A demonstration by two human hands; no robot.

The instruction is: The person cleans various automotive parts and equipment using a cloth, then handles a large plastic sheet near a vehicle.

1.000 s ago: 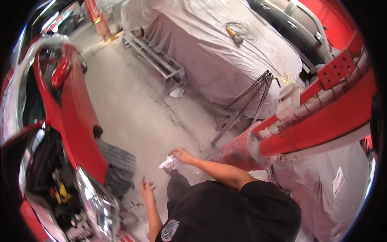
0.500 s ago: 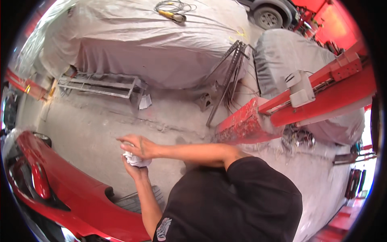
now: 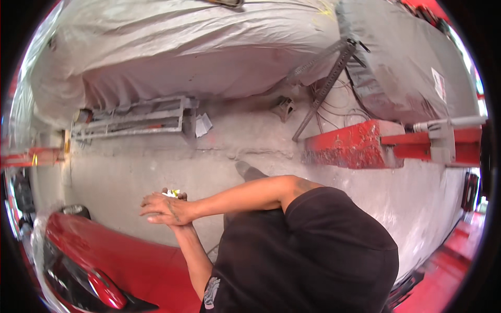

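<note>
My right hand lies across my left hand and wrist, with its fingers stretched out and slightly apart. Beneath it, most of my left hand is hidden; only some fingertips show past the far side. Between those fingertips sits a small crumpled white piece with yellow-green marks, perhaps cloth or paper, mostly covered. Close by at the lower left is a red car body with a dark headlight opening and a red lamp part.
Covered vehicles stand ahead under a grey sheet and at the far right. A metal rack, a perforated metal stand and a folded white paper are on the floor. At right is a red lift base; hoses lie behind it.
My view has tilted down and turned. My right hand has slid from above the white piece toward my left wrist, and yellow-green marks on the piece now show.
</note>
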